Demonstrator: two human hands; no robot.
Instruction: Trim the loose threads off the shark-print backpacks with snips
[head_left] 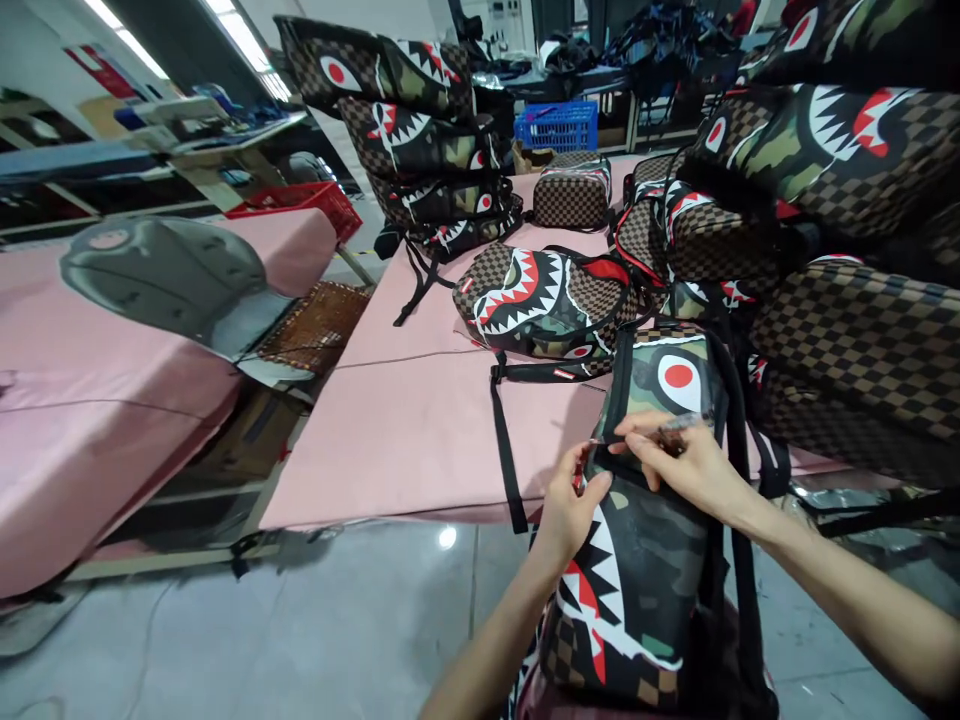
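A backpack (652, 540) with a camouflage, checkered and shark-mouth print leans over the table's near edge, toward me. My left hand (571, 500) is closed at the backpack's left side, thumb and fingers pinching the edge by a dark zipper band. A bit of red shows under those fingers; I cannot make out what it is. Just right of it, my right hand (675, 455) is closed around a slim, translucent pen-like tool (684, 422), its fingertips on the dark band. The two hands' fingertips almost meet there. Black shoulder straps (742, 560) hang along the backpack's right side.
Another shark-print backpack (525, 300) lies on the pink-covered table (375, 440), its strap trailing toward the front edge. Stacked backpacks rise at the back left (427, 130) and right (847, 180). A grey chair (165, 280), red crate (330, 210) and blue crate (556, 127) stand beyond.
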